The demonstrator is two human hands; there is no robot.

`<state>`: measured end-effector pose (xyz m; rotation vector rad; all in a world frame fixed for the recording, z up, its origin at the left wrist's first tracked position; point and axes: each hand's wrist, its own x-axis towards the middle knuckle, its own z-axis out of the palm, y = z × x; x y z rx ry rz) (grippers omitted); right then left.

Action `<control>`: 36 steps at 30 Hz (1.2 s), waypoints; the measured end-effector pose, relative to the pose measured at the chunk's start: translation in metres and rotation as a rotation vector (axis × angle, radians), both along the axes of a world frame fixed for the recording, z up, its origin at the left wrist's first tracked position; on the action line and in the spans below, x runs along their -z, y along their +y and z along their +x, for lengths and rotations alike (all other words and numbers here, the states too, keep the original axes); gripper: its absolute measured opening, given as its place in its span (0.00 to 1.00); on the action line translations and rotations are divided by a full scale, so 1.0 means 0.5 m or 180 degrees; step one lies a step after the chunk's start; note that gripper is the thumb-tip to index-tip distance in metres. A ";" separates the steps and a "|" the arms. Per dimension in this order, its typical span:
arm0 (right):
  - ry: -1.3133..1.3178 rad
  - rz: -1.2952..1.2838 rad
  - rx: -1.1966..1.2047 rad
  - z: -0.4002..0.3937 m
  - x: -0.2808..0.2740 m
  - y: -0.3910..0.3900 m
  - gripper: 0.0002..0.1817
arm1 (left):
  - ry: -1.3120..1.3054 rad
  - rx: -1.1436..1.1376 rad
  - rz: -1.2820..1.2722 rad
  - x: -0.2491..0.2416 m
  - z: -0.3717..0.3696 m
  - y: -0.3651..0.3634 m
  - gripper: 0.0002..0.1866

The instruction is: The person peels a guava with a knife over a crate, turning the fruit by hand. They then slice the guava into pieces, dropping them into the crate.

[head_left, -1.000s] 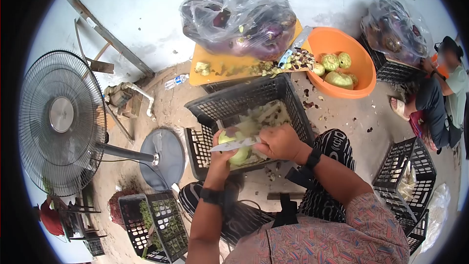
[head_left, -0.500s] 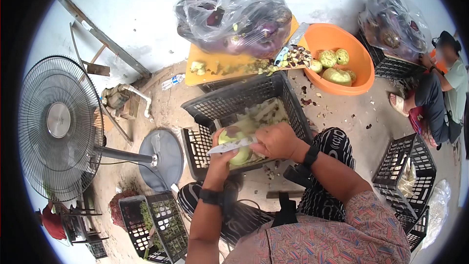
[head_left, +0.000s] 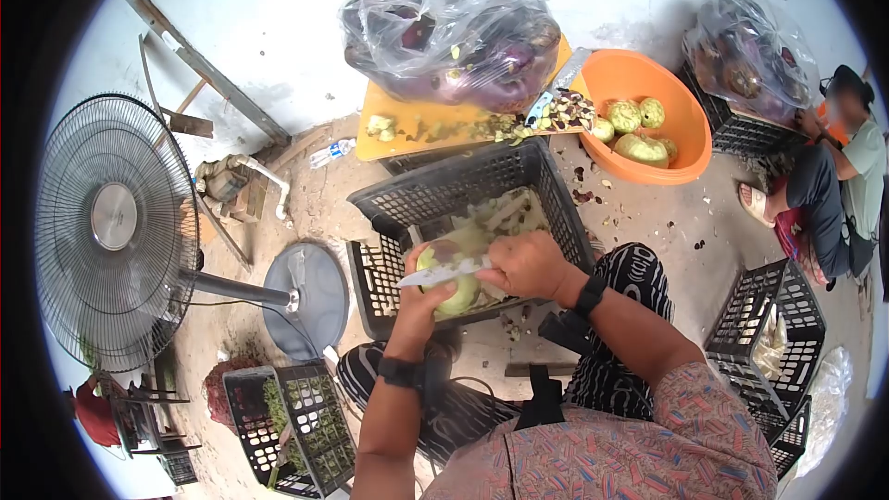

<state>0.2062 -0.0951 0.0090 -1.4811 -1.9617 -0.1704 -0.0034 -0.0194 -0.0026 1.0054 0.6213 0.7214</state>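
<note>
My left hand (head_left: 417, 300) is wrapped round the left side of a pale green, partly purple round vegetable (head_left: 456, 300). In my right hand (head_left: 528, 264) is the handle of a knife; its whitish blade (head_left: 440, 272) points left and lies across the vegetable. Both hands are over a black plastic crate (head_left: 548, 187) with pale peelings (head_left: 491, 218) in it. Behind the crate, an orange board (head_left: 407, 141) carries a plastic bag of purple vegetables (head_left: 454, 37), a blue-handled knife (head_left: 539, 107) and a pile of dark and pale scraps (head_left: 567, 111).
An orange basin (head_left: 687, 153) with several pale green vegetables stands behind right. At the left are a large fan (head_left: 115, 217) and a crate of greens (head_left: 292, 426). A seated person (head_left: 847, 167) is at the far right, near another filled bag (head_left: 748, 56) and stacked crates (head_left: 769, 343).
The view has shifted slightly. My right hand and the knife remain at the vegetable, with the blade a little changed in angle. My left hand keeps its hold.
</note>
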 end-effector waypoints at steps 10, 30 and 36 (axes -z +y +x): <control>0.0203 -0.0202 0.0181 0.003 0.020 0.011 0.20 | 0.0381 0.0198 0.0354 -0.011 0.006 -0.001 0.41; 0.0206 -0.0071 -0.0104 -0.009 0.015 -0.001 0.20 | 0.0576 0.0003 0.0335 -0.018 0.020 -0.011 0.42; 0.0149 -0.0030 -0.0070 -0.004 0.019 0.001 0.20 | 0.0637 -0.0004 0.0345 -0.022 0.020 -0.012 0.43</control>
